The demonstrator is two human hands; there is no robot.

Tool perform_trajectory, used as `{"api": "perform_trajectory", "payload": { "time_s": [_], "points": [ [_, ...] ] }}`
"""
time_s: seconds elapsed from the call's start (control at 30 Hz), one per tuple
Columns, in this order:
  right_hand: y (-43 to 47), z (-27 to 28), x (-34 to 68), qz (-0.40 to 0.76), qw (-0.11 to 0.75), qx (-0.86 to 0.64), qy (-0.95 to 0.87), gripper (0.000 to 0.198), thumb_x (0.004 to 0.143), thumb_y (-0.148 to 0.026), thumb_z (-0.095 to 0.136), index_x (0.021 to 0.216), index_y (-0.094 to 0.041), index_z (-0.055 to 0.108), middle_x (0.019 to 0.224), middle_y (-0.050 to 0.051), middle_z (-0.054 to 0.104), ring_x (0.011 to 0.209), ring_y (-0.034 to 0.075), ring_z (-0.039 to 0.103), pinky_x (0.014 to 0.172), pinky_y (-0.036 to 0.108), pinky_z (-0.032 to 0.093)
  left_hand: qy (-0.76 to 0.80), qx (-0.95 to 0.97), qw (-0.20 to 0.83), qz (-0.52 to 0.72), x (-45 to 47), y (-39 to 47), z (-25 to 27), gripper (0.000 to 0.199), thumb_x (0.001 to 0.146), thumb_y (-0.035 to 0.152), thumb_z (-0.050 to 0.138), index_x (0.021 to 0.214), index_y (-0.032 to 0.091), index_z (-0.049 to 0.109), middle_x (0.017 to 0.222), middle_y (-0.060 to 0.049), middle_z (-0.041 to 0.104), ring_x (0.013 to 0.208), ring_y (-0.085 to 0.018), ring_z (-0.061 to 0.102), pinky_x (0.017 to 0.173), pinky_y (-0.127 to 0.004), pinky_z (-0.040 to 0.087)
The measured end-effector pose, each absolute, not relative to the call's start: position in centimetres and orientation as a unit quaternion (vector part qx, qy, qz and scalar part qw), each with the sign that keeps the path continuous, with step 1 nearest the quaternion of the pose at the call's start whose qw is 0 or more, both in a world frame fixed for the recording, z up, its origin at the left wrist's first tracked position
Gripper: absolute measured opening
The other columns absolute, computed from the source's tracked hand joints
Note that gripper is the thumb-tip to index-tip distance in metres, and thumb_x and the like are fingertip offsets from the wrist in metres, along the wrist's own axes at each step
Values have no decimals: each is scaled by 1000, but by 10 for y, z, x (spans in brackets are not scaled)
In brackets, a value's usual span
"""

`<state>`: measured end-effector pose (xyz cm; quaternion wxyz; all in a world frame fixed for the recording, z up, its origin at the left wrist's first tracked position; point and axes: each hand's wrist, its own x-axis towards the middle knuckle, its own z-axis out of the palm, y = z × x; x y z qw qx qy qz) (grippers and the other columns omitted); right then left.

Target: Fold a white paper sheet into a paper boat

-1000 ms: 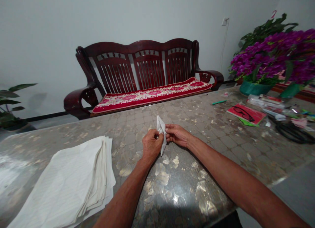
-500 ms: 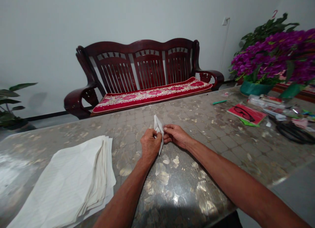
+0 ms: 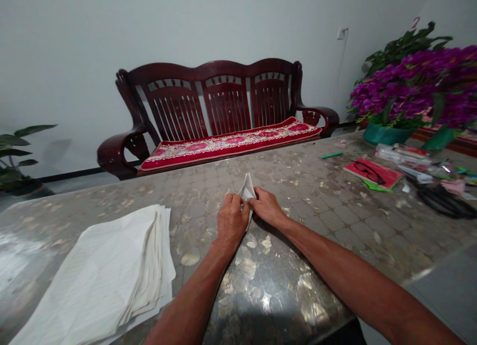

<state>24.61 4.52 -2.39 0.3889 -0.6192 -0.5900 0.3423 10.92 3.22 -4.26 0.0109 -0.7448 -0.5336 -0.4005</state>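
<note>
Between my two hands is a small piece of folded white paper point(image 3: 247, 187), its pointed tip standing up away from me. My left hand point(image 3: 233, 215) grips its left side, fingers curled and thumb against the paper. From the right, my right hand point(image 3: 269, 206) pinches the other side, with the thumb near the left thumb. The lower part of the folded paper is mostly hidden behind the hands, though a thin point shows below them. A stack of white paper sheets point(image 3: 100, 270) lies to the left of my left forearm.
The patterned table point(image 3: 298, 186) reaches across the view. At its right are a green pen point(image 3: 332, 155), glasses point(image 3: 368, 171) on a red booklet point(image 3: 391, 175), a black cable point(image 3: 445, 202) and purple flowers point(image 3: 402, 82). A wooden bench point(image 3: 227, 99) stands behind.
My right hand has moved in closer and now grips the folded paper beside my left. The paper has turned, its tip shifting right. My left hand has moved slightly right.
</note>
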Motion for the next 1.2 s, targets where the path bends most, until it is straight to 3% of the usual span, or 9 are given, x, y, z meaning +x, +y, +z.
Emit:
{"api": "perform_trajectory", "payload": {
  "time_s": [0.1,0.33,0.47,0.63,0.8,0.9,1.07,1.2],
  "points": [
    [47,-23,244,298,352,-646,-608,12,79,-17,59,87,-21,68,74,4,68,75,21,62,64,26,41,-535,-747,16,-394,110,32,-43,9,89,20,57,81,21,58,85,-6,60,73,-19,57,65,-29,41],
    [50,-19,244,188,275,-688,-645,21,82,-17,57,98,-15,71,93,9,75,85,22,67,73,27,43,-555,-736,6,-387,113,32,-42,9,89,20,57,80,20,61,85,-4,63,68,-16,58,66,-27,43],
    [50,-17,247,240,328,-671,-620,30,84,-23,63,112,-16,70,90,5,75,81,18,68,72,24,46,-577,-707,-44,-407,111,34,-38,15,91,30,59,84,19,64,85,-5,65,66,-15,59,70,-27,45],
    [52,-16,250,317,384,-645,-579,43,85,-20,63,128,-15,63,84,1,73,60,13,65,58,22,47,-572,-689,-123,-427,109,33,-33,27,97,38,51,106,18,68,94,-7,70,73,-16,63,75,-28,47],
    [55,-16,254,311,425,-623,-579,41,89,-23,60,129,-13,61,81,1,73,63,13,67,64,23,51,-580,-669,-171,-432,108,34,-31,32,97,37,49,114,19,68,91,-7,72,82,-19,66,79,-30,47],
    [56,-18,255,309,425,-622,-581,40,89,-22,61,128,-14,62,78,1,73,63,13,68,66,24,52,-598,-643,-216,-427,107,37,-31,33,97,39,45,106,19,70,83,-4,71,77,-19,65,73,-29,47],
    [59,-25,256,329,418,-627,-569,38,90,-28,60,126,-15,63,80,2,74,57,13,66,59,24,52,-586,-613,-280,-449,106,41,-36,36,95,43,44,110,20,67,75,-1,67,68,-17,63,65,-26,46],
    [57,-26,260,269,409,-626,-607,27,88,-26,61,113,-18,69,83,2,74,64,14,66,66,25,52,-589,-596,-274,-471,103,42,-36,33,92,37,46,111,19,67,74,-1,67,69,-17,63,67,-27,47]
  ]
}}
